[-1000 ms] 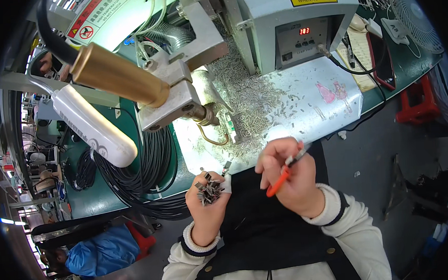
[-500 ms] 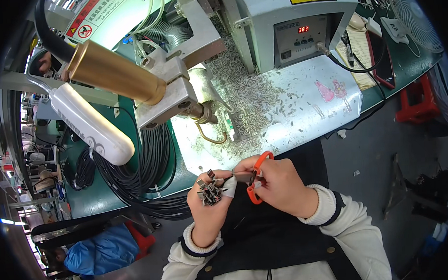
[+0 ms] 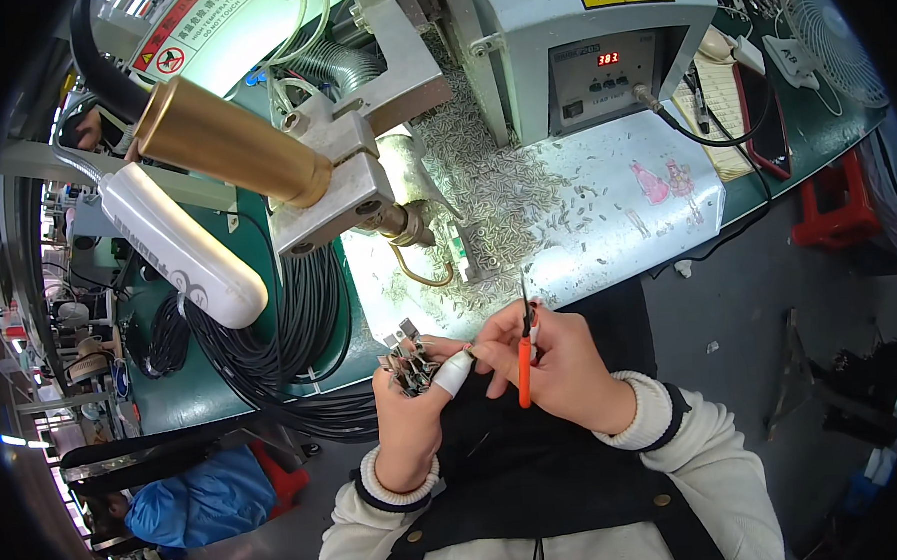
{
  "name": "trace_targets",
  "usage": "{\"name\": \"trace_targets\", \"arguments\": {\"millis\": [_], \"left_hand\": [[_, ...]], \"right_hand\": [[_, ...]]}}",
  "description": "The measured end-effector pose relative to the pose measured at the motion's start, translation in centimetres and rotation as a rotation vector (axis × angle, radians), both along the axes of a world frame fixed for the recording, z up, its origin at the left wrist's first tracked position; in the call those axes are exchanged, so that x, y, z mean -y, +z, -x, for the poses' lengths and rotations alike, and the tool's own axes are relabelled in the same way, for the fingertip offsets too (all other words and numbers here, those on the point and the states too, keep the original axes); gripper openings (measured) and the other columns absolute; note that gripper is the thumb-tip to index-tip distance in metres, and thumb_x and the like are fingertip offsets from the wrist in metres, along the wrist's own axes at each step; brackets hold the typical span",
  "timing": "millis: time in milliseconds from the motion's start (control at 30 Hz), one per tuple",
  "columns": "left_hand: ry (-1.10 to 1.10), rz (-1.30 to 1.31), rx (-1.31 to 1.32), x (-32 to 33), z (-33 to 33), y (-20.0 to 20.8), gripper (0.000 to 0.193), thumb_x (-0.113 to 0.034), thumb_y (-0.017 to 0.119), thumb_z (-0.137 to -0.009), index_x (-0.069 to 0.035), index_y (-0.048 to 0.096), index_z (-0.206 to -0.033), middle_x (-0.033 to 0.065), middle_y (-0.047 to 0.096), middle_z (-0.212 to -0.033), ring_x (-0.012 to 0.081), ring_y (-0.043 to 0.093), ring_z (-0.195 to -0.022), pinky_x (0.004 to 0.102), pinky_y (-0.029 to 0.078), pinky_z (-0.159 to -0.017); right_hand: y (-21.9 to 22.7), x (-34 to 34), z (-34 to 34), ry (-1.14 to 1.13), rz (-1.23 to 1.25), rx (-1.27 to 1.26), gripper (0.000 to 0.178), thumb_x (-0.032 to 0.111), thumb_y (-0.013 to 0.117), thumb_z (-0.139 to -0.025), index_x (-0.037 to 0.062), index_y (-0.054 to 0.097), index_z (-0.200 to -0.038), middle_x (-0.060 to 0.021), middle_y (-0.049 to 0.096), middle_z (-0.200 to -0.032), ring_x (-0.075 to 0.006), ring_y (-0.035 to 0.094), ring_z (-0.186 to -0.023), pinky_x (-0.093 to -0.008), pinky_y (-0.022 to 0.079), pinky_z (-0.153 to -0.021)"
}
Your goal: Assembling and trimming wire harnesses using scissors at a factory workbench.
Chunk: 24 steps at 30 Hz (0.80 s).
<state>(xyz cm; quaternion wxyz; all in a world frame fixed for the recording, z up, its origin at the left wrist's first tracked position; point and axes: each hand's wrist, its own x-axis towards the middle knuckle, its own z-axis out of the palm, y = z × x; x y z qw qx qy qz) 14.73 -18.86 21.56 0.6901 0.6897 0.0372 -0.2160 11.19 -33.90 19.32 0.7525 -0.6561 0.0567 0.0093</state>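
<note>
Holding in the left hand (image 3: 405,422), just left of lower centre in the frame, a loose bunch of small, shiny, silver, rectangular metal pieces (image 3: 409,370), with fingers curled around it. Fanned out above that palm, mostly toward the top of the frame, without a single shared long axis. Wearing on the left thumb a smooth, white, tapered cover (image 3: 454,374), slanting up and to the right, with its tip close against the fingertips of the right hand (image 3: 564,365).

Bringing right thumb and forefinger together at that spot, near lower middle of the frame; cannot tell whether pinching a tiny part or only touching the thumb's end. Gripping in the same right hand a slim, orange-handled, dark-bladed cutting tool (image 3: 525,372). Set nearly upright in the frame along its long axis, handle toward the bottom, point toward the top, so passing to the right of the bunch rather than aiming at it. Shown edge-on; cannot tell whether spread or closed.

Nearer, then, to the left hand with the bunch, and nearer to the right with the tool, with the 2 hands meeting between. Facing, higher in the frame, a flat, pale metal plate (image 3: 608,263) strewn with tiny silver metal bits (image 3: 506,217).
</note>
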Motion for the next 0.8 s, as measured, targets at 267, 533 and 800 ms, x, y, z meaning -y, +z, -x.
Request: {"name": "trace_targets", "arguments": {"millis": [267, 533, 800], "left_hand": [[0.036, -0.017, 0.131, 0.4, 0.1, 1.0, 0.011, 0.006, 0.059, -0.072, 0.003, 0.059, -0.082, 0.0041, 0.06, -0.078, 0.0091, 0.055, -0.072, 0.0199, 0.041, -0.068], [0.033, 0.043, 0.083, 0.4, -1.1, 1.0, 0.008, 0.003, 0.058, -0.073, 0.002, 0.059, -0.081, 0.0023, 0.055, -0.071, 0.0065, 0.047, -0.059, 0.0196, 0.036, -0.055], [0.001, 0.256, -0.275, 1.2, -6.0, -0.3, 0.01, -0.004, 0.059, -0.076, -0.002, 0.056, -0.086, -0.0032, 0.045, -0.06, 0.0033, 0.031, -0.044, 0.0184, 0.023, -0.042]], "right_hand": [[0.3, 0.5, 1.1, 0.054, 0.68, 0.138, 0.029, 0.026, 0.068, -0.07, 0.0022, 0.051, -0.069, -0.004, 0.053, -0.051, -0.0167, 0.054, -0.042, -0.0264, 0.041, -0.041], [-1.2, -0.6, 1.5, 0.094, 0.758, 0.047, 0.029, 0.024, 0.066, -0.072, 0.0022, 0.049, -0.067, -0.0061, 0.051, -0.049, -0.021, 0.052, -0.041, -0.0304, 0.038, -0.039], [-1.0, 1.1, -1.2, -0.138, 0.376, 0.041, 0.019, 0.016, 0.06, -0.079, 0.0009, 0.05, -0.074, -0.0052, 0.045, -0.048, -0.0098, 0.047, -0.041, -0.0286, 0.036, -0.04]]}}
